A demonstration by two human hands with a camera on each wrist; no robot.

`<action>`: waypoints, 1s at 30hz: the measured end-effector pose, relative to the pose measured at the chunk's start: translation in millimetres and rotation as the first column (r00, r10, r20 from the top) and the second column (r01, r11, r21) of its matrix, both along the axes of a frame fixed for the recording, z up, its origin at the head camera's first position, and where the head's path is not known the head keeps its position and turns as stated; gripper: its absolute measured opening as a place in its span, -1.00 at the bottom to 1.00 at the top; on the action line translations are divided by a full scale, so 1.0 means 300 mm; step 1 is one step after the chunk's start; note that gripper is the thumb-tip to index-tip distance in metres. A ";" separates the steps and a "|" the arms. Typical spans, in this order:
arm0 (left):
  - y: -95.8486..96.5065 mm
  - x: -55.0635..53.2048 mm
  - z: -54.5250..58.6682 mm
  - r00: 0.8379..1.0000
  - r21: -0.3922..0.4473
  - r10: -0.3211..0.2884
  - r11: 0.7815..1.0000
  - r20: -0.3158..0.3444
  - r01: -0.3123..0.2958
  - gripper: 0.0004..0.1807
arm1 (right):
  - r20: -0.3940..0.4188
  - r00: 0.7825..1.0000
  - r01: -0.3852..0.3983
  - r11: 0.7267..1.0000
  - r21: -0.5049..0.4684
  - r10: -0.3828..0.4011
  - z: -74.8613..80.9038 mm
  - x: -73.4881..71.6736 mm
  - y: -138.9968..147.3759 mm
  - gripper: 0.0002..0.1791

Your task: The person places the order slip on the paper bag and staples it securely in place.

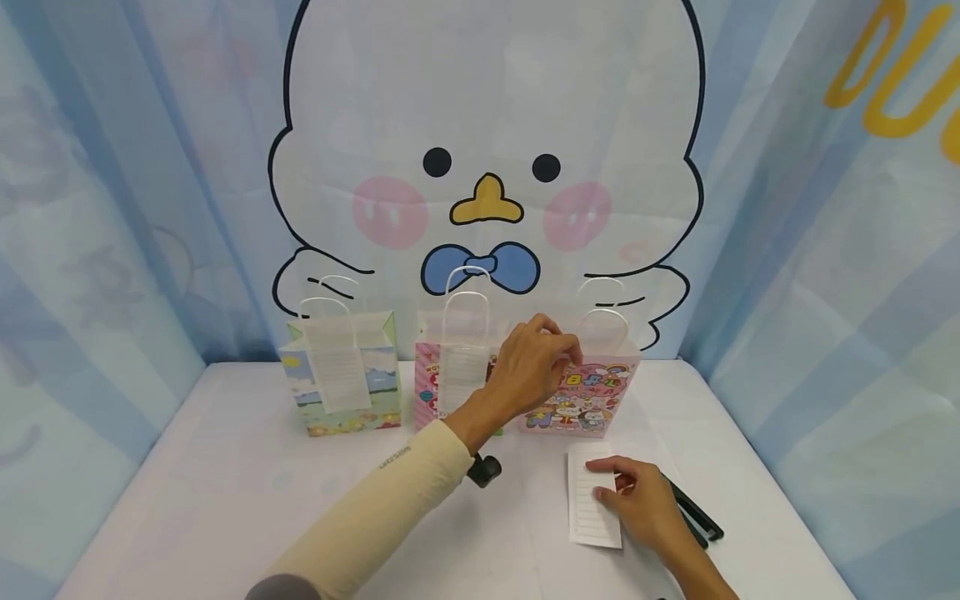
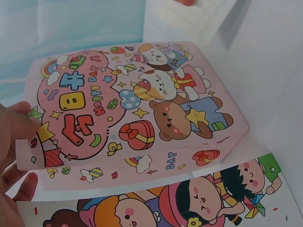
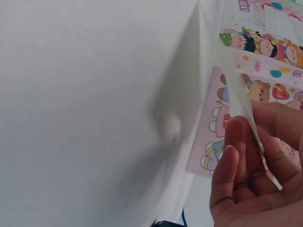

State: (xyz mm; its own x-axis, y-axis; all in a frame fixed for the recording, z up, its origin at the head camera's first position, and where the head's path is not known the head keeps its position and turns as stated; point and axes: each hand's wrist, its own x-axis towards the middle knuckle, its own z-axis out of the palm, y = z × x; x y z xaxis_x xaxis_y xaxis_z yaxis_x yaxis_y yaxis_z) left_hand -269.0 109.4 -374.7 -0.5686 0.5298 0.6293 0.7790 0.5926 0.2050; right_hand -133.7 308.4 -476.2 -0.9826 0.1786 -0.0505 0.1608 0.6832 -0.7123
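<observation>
In the head view, my left hand [image 1: 536, 358] is at the upper left of a pink gift bag [image 1: 581, 396] covered in cartoon animals. The left wrist view shows the fingers [image 2: 19, 127] pinching that bag's top edge. My right hand [image 1: 637, 496] holds a white lined paper slip [image 1: 590, 500] between thumb and fingers, low over the table in front of the pink bag. Seen from the right wrist, the slip [image 3: 239, 90] stands edge-on in the grip. A dark stapler [image 1: 697, 512] lies beside the right hand, partly hidden by it.
Left of the pink bag stands a striped pink bag [image 1: 427, 383] bearing a lined slip [image 1: 461, 375]. Farther left is a blue-green bag [image 1: 382, 371], also with a slip [image 1: 341, 379] on its front. All have white loop handles. Patterned curtains surround the white table [image 1: 225, 500].
</observation>
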 end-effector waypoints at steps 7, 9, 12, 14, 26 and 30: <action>-0.001 -0.009 -0.002 1.000 -0.021 0.013 1.000 -0.014 -0.013 -0.82 | -0.170 0.985 -0.008 0.998 -0.065 -0.003 0.048 -0.020 -0.014 -0.75; -0.001 -0.010 -0.001 1.000 -0.029 0.018 0.999 -0.005 -0.018 -0.85 | -0.228 0.974 -0.015 0.994 -0.106 -0.009 0.068 -0.032 -0.022 -0.77; 0.001 -0.007 0.002 1.000 -0.041 0.028 0.999 0.012 -0.027 -0.90 | -0.283 0.959 -0.015 0.988 -0.157 -0.030 0.096 -0.053 -0.028 -0.78; 0.003 -0.006 0.003 0.999 -0.050 0.035 0.998 0.026 -0.034 -0.91 | -0.299 0.953 -0.011 0.981 -0.191 -0.048 0.114 -0.068 -0.030 -0.77; 0.005 0.005 0.008 0.997 -0.054 0.044 0.998 0.065 -0.040 -0.96 | -0.322 0.944 -0.035 0.947 -0.319 -0.074 0.172 -0.163 -0.044 -0.71; 0.005 0.010 0.012 0.997 -0.055 0.050 0.997 0.057 -0.047 -0.93 | -0.334 0.939 -0.040 0.943 -0.330 -0.077 0.185 -0.177 -0.048 -0.71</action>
State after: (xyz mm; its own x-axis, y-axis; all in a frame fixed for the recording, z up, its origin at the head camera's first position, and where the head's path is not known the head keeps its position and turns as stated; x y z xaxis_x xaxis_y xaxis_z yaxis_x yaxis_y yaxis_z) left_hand -265.9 110.9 -371.0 -0.6297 0.5327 0.5655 0.7364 0.6410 0.2161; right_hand -186.9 294.2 -420.6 -0.9474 0.2279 0.2248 -0.1187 0.4021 -0.9079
